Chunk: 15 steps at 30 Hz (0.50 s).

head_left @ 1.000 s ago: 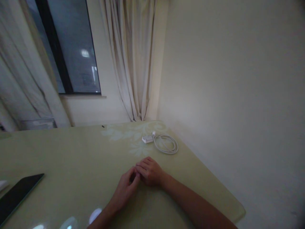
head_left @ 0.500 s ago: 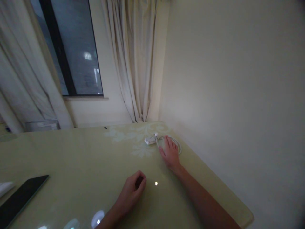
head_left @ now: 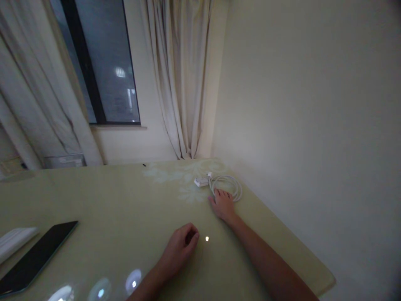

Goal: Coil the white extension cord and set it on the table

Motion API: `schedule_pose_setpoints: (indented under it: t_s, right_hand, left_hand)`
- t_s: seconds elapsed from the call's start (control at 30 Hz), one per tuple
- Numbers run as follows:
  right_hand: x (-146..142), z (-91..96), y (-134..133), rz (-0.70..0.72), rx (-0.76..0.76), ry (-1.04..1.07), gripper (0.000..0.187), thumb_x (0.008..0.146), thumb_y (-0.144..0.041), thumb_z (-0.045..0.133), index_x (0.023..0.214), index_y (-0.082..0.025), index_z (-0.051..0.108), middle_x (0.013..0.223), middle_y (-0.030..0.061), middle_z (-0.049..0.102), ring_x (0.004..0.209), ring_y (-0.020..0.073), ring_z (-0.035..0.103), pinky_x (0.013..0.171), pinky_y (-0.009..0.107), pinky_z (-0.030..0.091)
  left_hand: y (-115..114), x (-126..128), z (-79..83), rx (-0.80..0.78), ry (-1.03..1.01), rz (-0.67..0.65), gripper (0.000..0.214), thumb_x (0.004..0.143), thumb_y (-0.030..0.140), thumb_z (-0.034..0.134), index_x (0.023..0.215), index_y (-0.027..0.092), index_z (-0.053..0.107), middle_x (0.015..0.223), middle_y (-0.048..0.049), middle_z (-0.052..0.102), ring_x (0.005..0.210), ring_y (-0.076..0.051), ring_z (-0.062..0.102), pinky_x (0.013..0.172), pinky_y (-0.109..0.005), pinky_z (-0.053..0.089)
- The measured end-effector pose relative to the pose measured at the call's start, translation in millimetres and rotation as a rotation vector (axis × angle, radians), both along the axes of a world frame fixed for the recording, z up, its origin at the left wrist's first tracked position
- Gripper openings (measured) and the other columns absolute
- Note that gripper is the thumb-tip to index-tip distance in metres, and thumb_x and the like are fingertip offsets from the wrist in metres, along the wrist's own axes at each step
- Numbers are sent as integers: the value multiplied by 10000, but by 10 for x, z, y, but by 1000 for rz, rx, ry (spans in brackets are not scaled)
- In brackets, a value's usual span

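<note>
At the near side of a coiled white cable, my right hand lies low over the tabletop with its thumb apart and its fingertips at the loop. Whether the fingertips press on the cable is hard to see. The cable belongs to a small white power strip, and its plug rests beside the strip. My left hand is loosely curled on its side nearer to me, thumb against fingers, with nothing visible in the hollow.
The glossy pale-green table reflects several lights. At left lie a dark flat tablet-like slab and a white object. A tiny black item is near the far edge. A wall bounds the right side; curtains hang behind.
My right hand has drawn back toward me, from over the coil to its near edge, leaving more of the loop in sight. The view has turned slightly left. My left hand stays curled.
</note>
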State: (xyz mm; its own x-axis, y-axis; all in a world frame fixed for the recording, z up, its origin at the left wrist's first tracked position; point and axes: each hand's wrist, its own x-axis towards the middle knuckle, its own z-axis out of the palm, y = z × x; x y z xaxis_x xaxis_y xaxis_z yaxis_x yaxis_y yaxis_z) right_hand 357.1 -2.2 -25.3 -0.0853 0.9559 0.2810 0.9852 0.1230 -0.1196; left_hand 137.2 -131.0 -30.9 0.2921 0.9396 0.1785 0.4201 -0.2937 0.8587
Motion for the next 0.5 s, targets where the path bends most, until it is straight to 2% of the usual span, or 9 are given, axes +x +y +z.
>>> schedule_pose_setpoints:
  t_s: [0.17, 0.5]
  right_hand:
    - [-5, 55, -20, -11, -11, -37, 460, 1050, -476, 548, 1294, -112, 686, 1346, 226, 669, 1285, 359, 590, 1036, 437, 443]
    - [-61, 119, -61, -32, -66, -68, 301, 1073, -348, 521, 1204, -136, 690, 1205, 196, 744, 1135, 311, 705, 899, 361, 519]
  left_hand:
    - [-3, 15, 8, 1, 48, -21, 249, 968, 404, 517, 852, 204, 609, 803, -48, 645, 737, -201, 558, 683, -309, 394]
    - [-5, 32, 6, 35, 46, 6, 229, 954, 383, 533, 825, 209, 605, 787, -47, 651, 726, -204, 565, 679, -310, 398]
